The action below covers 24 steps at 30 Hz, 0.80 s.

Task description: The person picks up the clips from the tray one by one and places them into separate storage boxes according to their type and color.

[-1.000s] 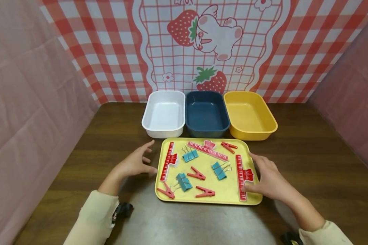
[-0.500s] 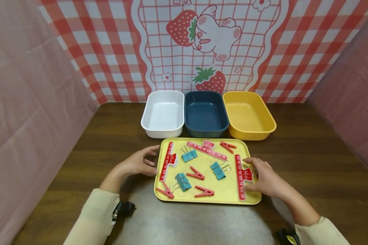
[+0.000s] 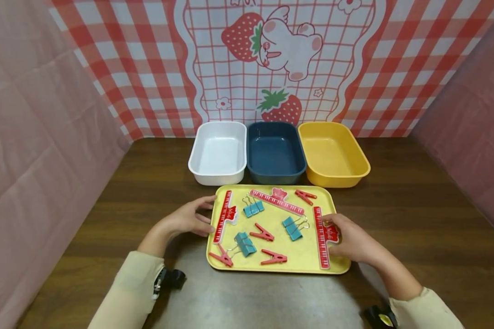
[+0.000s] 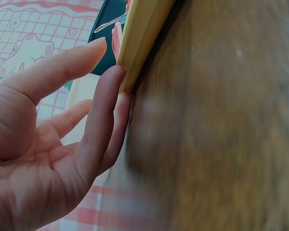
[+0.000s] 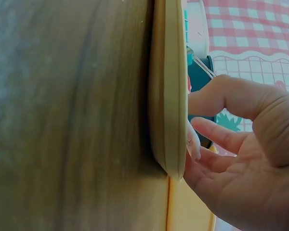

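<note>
My left hand [image 3: 185,219] is at the left rim of a yellow tray [image 3: 304,262], thumb and fingers apart, fingertips right at the rim in the left wrist view. Over the tray's right side is my right hand [image 3: 356,240]. Its thumb and bent forefinger stand apart about the handle of a long red clip [image 3: 323,251] with a piano-key pattern, which lies flat. Similar long clips are at the left [image 3: 222,219] and top [image 3: 288,205]. Teal binder clips [image 3: 254,209] and small red clothespins [image 3: 274,257] lie scattered between them.
Behind the tray stand a white bin [image 3: 217,179], a dark blue bin [image 3: 276,177] and a yellow bin [image 3: 338,180], side by side. A checked cloth [image 3: 156,68] hangs at the back. Pink cloth walls flank the wooden table [image 3: 411,196].
My right hand has moved left and inward over the right long clip, thumb and forefinger drawing nearer its handle. My left fingers have come closer to the tray's left rim.
</note>
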Each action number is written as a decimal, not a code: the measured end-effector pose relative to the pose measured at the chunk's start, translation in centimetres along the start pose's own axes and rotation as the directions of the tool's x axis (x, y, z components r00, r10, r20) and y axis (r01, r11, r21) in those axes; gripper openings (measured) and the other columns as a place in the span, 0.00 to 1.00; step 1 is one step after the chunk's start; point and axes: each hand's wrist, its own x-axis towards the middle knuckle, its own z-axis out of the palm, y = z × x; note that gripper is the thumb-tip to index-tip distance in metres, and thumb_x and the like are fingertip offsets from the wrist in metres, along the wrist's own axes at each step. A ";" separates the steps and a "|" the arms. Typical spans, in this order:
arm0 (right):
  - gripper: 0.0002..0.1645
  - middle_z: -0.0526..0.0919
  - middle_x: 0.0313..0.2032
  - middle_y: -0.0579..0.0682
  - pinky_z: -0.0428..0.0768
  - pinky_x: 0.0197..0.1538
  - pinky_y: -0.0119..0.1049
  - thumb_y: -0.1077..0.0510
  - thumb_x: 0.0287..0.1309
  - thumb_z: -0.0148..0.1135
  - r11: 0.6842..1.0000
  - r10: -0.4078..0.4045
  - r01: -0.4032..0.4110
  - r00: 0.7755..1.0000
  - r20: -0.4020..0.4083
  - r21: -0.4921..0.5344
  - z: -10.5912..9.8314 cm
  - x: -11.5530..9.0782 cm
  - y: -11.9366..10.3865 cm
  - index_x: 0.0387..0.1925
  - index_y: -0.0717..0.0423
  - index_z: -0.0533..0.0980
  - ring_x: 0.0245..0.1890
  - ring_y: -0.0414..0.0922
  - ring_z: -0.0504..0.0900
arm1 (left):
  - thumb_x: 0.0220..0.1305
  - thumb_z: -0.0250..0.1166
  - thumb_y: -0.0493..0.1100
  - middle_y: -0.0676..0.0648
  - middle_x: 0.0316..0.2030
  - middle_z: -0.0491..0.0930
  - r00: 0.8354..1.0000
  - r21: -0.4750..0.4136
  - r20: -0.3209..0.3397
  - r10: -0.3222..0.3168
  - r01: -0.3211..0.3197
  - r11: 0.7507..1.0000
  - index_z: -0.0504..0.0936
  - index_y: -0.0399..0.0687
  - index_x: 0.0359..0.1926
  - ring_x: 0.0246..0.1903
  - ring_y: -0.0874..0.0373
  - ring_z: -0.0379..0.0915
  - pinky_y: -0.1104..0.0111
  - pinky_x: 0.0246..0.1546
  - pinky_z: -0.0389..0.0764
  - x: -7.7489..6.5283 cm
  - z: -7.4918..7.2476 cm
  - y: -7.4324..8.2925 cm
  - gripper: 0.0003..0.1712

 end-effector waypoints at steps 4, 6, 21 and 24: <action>0.29 0.76 0.45 0.56 0.76 0.46 0.47 0.67 0.36 0.71 0.999 0.000 0.000 1.000 0.005 -0.039 -0.1 0.1 -0.2 0.46 0.64 0.75 0.43 0.51 0.73 | 0.49 0.66 0.24 0.32 0.60 0.55 1.000 -0.008 -0.007 -0.009 0.009 1.000 0.52 0.40 0.70 0.44 0.46 0.74 0.58 0.37 0.83 0.0 0.1 0.0 0.49; 0.27 0.77 0.43 0.56 0.76 0.45 0.47 0.67 0.37 0.71 0.999 0.018 -0.017 1.000 0.011 -0.045 -0.1 0.2 -0.3 0.45 0.64 0.76 0.42 0.51 0.74 | 0.50 0.66 0.23 0.32 0.61 0.55 1.000 -0.007 -0.006 -0.011 0.011 1.000 0.52 0.41 0.70 0.44 0.46 0.73 0.58 0.37 0.83 0.0 0.2 0.0 0.49; 0.20 0.81 0.37 0.52 0.75 0.39 0.41 0.63 0.37 0.74 0.983 0.182 -0.182 0.983 0.000 -0.035 -0.3 0.6 -0.5 0.38 0.59 0.82 0.36 0.49 0.73 | 0.51 0.63 0.21 0.34 0.62 0.54 0.999 0.005 0.008 -0.043 0.043 0.999 0.53 0.38 0.69 0.45 0.46 0.75 0.59 0.38 0.83 0.2 0.2 0.0 0.46; 0.20 0.81 0.37 0.52 0.75 0.38 0.40 0.62 0.37 0.75 0.983 0.179 -0.180 0.984 -0.009 -0.023 -0.4 0.5 -0.4 0.38 0.59 0.83 0.36 0.48 0.73 | 0.52 0.63 0.21 0.34 0.63 0.54 0.999 -0.006 0.017 -0.049 0.049 0.999 0.52 0.38 0.70 0.45 0.47 0.75 0.59 0.38 0.83 0.2 0.2 0.0 0.46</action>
